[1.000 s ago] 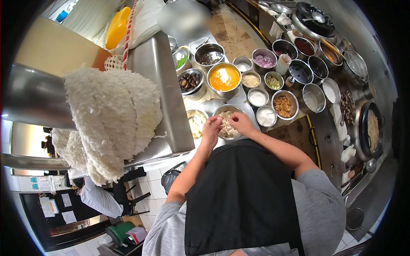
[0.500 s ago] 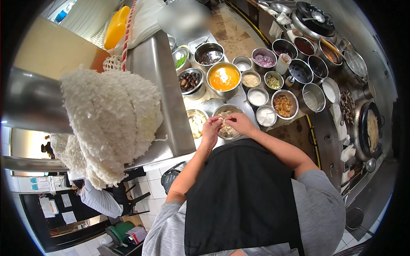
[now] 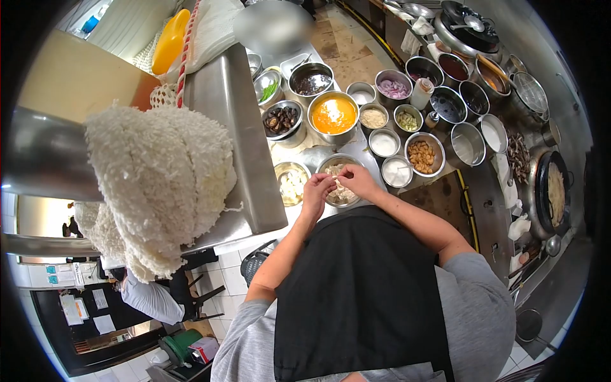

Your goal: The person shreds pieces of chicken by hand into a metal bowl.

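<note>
Over a metal bowl (image 3: 342, 157) of pale, shredded-looking food (image 3: 333, 169), my two hands meet with their fingertips almost touching. My left hand (image 3: 317, 195) is closed in a pinch, and my right hand (image 3: 358, 182) pinches from the other side. A small pale piece of food (image 3: 335, 179) shows between the fingertips; its kind is too small to make out. Just left of the hands stands a bowl with whitish chunks (image 3: 292, 184). Behind the bowl under my hands is a pot of orange liquid (image 3: 333, 114).
Bowls of dark mushrooms (image 3: 281, 120), golden-brown pieces (image 3: 421, 156), white powder (image 3: 396, 172) and sliced purple onion (image 3: 393, 87) crowd the counter. A white fluffy cloth (image 3: 165, 184) hangs at left beside a steel ledge (image 3: 245, 146). A wok (image 3: 552, 191) sits far right. Another person (image 3: 149, 298) is at lower left.
My fingers have shifted slightly over the bowl, and the small pale piece between them shows a little differently. The camera view has moved slightly; the bowls stand as before.
</note>
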The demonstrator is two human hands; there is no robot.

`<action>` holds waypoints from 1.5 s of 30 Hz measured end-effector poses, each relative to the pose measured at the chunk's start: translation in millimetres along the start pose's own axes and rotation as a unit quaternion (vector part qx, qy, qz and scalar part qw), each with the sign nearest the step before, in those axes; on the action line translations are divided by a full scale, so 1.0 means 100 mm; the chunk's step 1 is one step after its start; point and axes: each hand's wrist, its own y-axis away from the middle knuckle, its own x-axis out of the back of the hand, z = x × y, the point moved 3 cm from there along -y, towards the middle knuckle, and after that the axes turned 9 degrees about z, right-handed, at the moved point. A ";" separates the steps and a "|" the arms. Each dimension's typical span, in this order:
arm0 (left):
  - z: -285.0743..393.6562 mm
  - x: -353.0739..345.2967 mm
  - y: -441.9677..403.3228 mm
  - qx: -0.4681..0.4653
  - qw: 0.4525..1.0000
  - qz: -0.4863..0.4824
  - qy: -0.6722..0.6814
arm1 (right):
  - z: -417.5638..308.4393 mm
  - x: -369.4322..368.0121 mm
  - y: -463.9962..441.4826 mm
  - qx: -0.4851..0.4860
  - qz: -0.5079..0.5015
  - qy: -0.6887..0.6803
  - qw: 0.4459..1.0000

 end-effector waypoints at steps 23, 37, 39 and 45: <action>0.02 0.00 0.03 0.092 0.995 -0.021 0.027 | -0.06 0.03 0.06 0.035 0.002 0.018 0.999; -0.03 0.03 0.02 0.089 0.996 -0.019 0.015 | -0.27 0.05 0.10 0.177 -0.006 0.142 0.974; -0.03 0.03 0.02 0.092 0.995 -0.022 0.015 | -0.27 0.05 0.11 0.169 -0.006 0.141 0.975; -0.02 0.03 0.01 0.099 0.995 -0.032 -0.004 | -0.26 0.04 0.09 0.174 -0.009 0.145 0.974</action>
